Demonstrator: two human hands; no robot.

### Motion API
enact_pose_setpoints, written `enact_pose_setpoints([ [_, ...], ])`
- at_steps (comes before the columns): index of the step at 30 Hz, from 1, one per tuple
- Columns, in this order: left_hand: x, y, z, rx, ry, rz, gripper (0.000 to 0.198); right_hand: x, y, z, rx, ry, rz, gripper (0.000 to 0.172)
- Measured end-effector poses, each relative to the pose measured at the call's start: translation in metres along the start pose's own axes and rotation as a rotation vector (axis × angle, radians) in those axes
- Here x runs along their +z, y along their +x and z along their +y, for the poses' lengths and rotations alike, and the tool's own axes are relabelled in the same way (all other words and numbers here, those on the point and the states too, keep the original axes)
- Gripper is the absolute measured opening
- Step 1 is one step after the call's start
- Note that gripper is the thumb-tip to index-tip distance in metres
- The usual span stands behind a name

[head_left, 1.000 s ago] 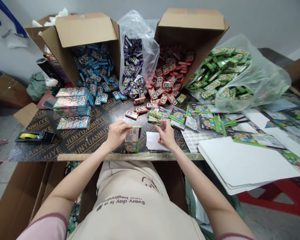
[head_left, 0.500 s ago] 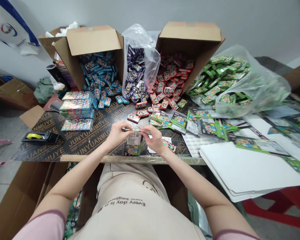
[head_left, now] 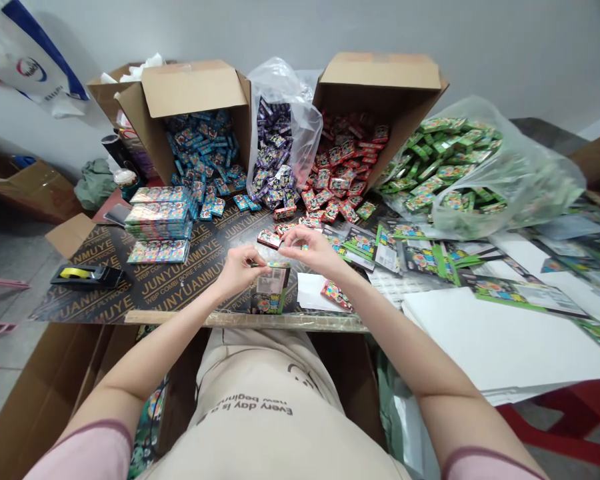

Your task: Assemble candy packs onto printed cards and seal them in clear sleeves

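My left hand [head_left: 243, 270] pinches the top edge of a printed plastic pouch [head_left: 270, 290], black and green with a clear window. The pouch hangs upright near the table's front edge. My right hand [head_left: 310, 248] is off the pouch, with its thumb and fingers curved and a gap between them. Its fingertips come up to the right end of a small red candy-type box [head_left: 269, 239] on the table; whether they touch it I cannot tell. Another red box [head_left: 336, 295] lies beside white paper [head_left: 311, 291], right of the pouch.
Cartons hold blue boxes [head_left: 205, 147] and red boxes [head_left: 347, 153]. Plastic bags hold purple boxes [head_left: 275, 147] and green boxes [head_left: 445, 147]. Wrapped packs [head_left: 157, 213] are stacked left, near a tape dispenser [head_left: 89, 275]. More pouches [head_left: 425, 257] and white boards [head_left: 480, 333] lie right.
My right hand has let go of the pouch's top edge and moved up toward the red box. My left hand still holds the pouch. The view has shifted slightly.
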State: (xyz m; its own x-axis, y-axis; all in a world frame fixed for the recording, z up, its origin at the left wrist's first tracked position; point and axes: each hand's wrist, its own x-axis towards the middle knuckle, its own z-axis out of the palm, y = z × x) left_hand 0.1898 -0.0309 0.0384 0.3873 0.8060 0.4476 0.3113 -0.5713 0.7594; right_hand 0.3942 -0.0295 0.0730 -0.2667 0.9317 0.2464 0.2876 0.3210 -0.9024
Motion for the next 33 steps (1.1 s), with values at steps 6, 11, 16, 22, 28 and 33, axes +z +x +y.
enact_pose_setpoints([
  [6, -0.003, -0.002, -0.005, 0.032, -0.018, 0.015, 0.013, 0.008, 0.022, 0.0, 0.249, 0.146, -0.535, 0.032],
  [11, -0.003, -0.005, -0.005, 0.063, 0.017, 0.04, 0.009, 0.016, 0.031, 0.01, 0.246, 0.093, -0.527, 0.028],
  [16, 0.0, -0.007, -0.001, 0.087, 0.038, 0.077, 0.008, 0.019, 0.028, 0.01, 0.22, 0.044, -0.439, 0.025],
  [22, 0.009, -0.011, 0.001, 0.056, 0.134, 0.145, 0.022, 0.026, 0.018, 0.013, 0.304, 0.267, -0.351, 0.035],
  [28, 0.0, -0.002, 0.008, 0.051, 0.252, -0.093, 0.014, 0.026, 0.01, 0.025, 0.414, 0.428, -0.216, 0.033],
  [33, -0.049, -0.017, -0.023, -0.28, 0.264, 0.019, 0.028, -0.036, -0.014, 0.083, 0.242, -0.211, 0.108, 0.029],
])
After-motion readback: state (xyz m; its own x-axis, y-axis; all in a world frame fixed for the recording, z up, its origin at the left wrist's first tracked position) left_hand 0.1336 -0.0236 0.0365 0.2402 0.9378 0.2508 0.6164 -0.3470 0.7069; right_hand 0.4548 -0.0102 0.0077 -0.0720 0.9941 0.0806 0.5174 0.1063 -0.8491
